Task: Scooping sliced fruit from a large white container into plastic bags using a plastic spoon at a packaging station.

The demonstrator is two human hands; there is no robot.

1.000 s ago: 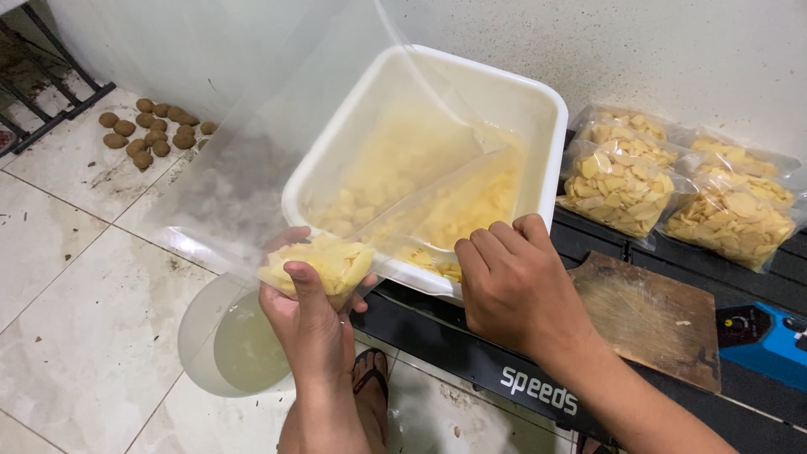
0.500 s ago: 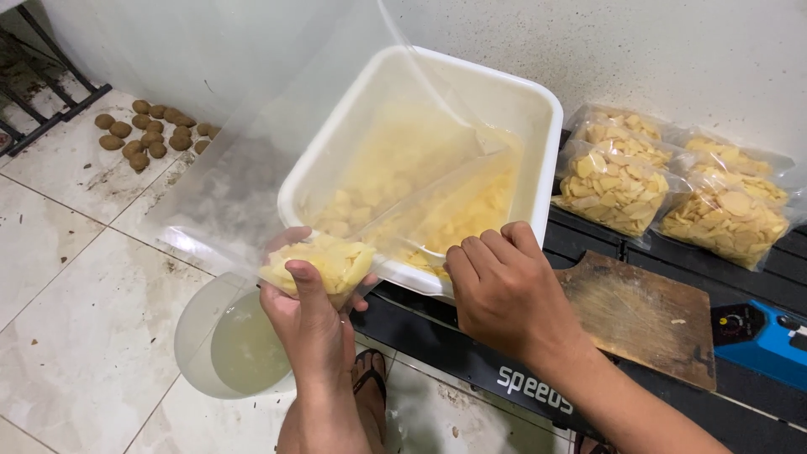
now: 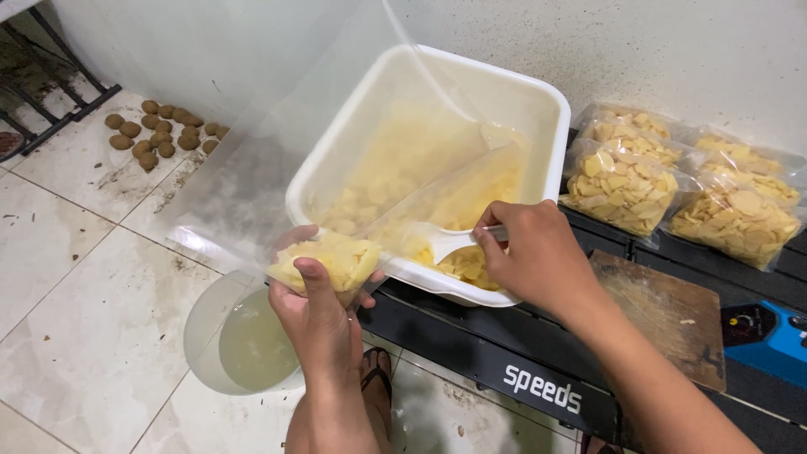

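Two hands, one bag, one tub of yellow slices

Both hands work at the near rim of a white plastic tub (image 3: pixel 538 109) tilted on a black machine top (image 3: pixel 471 353). Left hand (image 3: pixel 324 315) is closed around the bottom of a clear plastic bag (image 3: pixel 252 168), thumb pressed over the front, fingers curled underneath. The bag's filled corner holds a clump of pale yellow slices (image 3: pixel 332 261); the rest of the bag rises up and away, open mouth toward the tub, partly draped over it. Right hand (image 3: pixel 534 252) pinches the handle of a white plastic scoop (image 3: pixel 437 241), fingers tight on it, the scoop head lying among the slices inside the tub near the front wall. Loose yellow slices in tub (image 3: pixel 403 160) cover the lower part, seen partly through the bag film.

Right of the tub, touching or just beside it, lie sealed clear bags of slices (image 3: pixel 626 189), more of them further right. A worn wooden board (image 3: pixel 664 311) sits on the black top under the right forearm. A blue device (image 3: pixel 769 336) is at the right edge, partly cut off. Below the left hand, on the tiled floor (image 3: pixel 76 286), stands a round white basin with cloudy water (image 3: pixel 239 340). A group of small brown round lumps (image 3: pixel 155 130) lies on the floor far left, well apart. One foot in a sandal (image 3: pixel 374 374) shows beneath the left wrist.
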